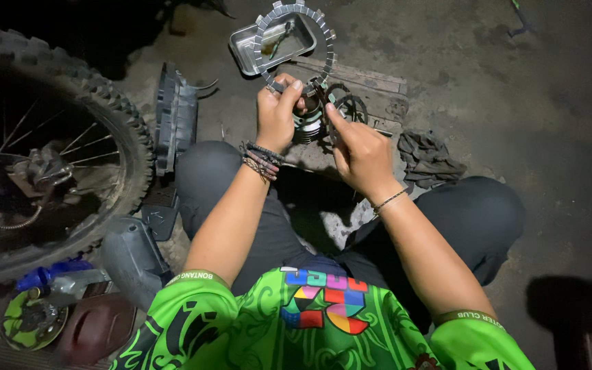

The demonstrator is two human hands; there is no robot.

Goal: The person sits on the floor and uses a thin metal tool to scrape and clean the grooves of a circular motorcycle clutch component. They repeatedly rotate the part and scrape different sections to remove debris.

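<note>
My left hand (277, 109) holds up a notched ring-shaped friction plate (294, 41), gripping its lower edge between thumb and fingers. My right hand (359, 151) reaches to a round metal clutch part (310, 123) standing on the ground between my knees, its fingers on the part's rim and on thin dark rings (351, 106) beside it; whether it grips them is unclear. Both wrists wear bracelets. I squat in a green patterned jersey and dark trousers.
A metal tray (244, 48) lies behind the plate on a wooden board (371, 79). A knobby motorcycle wheel (104, 103) fills the left side. A black plastic cover (173, 116), a grey rag (429, 157) and engine parts (35, 318) lie on the dirt floor.
</note>
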